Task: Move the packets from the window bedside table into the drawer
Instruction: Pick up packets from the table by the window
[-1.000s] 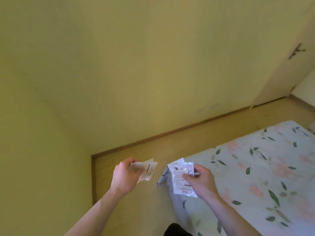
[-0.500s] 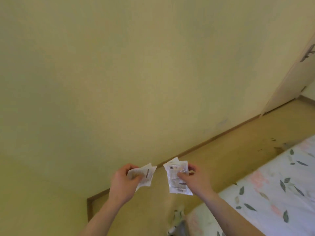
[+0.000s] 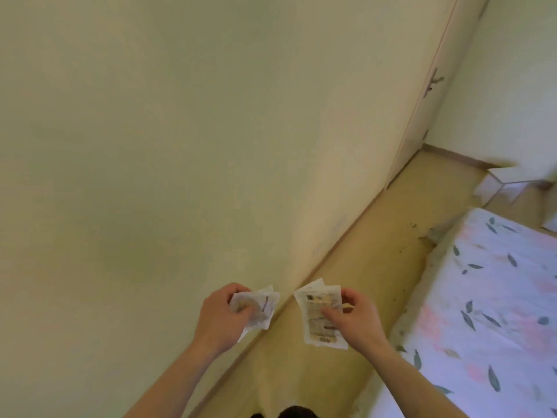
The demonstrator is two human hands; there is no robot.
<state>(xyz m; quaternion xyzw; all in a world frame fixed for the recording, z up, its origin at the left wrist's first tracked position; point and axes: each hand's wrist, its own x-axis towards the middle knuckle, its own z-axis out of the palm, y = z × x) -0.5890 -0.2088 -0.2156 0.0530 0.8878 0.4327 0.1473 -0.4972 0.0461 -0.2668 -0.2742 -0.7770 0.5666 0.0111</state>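
Observation:
My left hand [image 3: 221, 316] grips a small stack of pale printed packets [image 3: 263, 309], fingers curled round them. My right hand [image 3: 355, 321] pinches another stack of clear packets with printed labels [image 3: 316, 318], thumb on top. Both hands are held out in front of me at chest height, a little apart, over the strip of floor beside the wall. A white bedside table [image 3: 506, 184] shows at the far right beyond the bed. No drawer front can be made out on it.
A yellow wall [image 3: 180, 146] fills the left and centre. A narrow wooden floor strip [image 3: 361, 267] runs between wall and bed. The bed with a floral sheet [image 3: 488, 297] lies to the right. A white door [image 3: 434, 86] with a handle stands ahead.
My view has swung right and forward along the wall: the door and the far bedside table have come into sight. Both hands still hold their packets in the same pose.

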